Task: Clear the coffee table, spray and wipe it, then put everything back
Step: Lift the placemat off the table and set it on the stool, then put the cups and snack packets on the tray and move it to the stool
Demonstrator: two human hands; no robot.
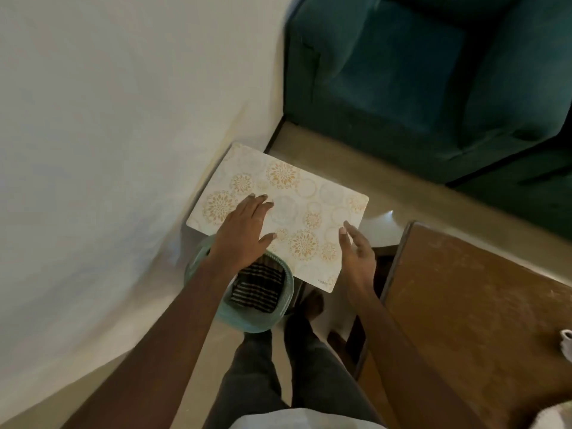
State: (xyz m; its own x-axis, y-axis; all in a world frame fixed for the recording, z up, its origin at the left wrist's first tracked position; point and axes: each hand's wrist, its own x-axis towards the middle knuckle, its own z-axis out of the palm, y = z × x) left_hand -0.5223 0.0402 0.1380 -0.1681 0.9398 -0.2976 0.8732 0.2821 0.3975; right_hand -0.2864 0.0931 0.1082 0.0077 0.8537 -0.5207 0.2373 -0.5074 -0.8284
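Head view: where does the job stand? (Editor)

Clearing, by the look of it. The brown tabletop (464, 289) at right is nearly bare; only a small white object (566, 339) shows at its far-right edge. No spraying or wiping is visible, so those steps and the return appear to remain. (Reporter)

And the placemat? (Editor)

The patterned placemat (309, 193) lies off the tabletop, near the wall, overhanging a teal basket (253, 327) that holds a striped cloth (257, 289). What supports it is unclear. The left hand (244, 230) rests flat on it, fingers straight. The right hand (356, 252) stands at its right edge, fingers loosely extended, gripping nothing. (Reporter)
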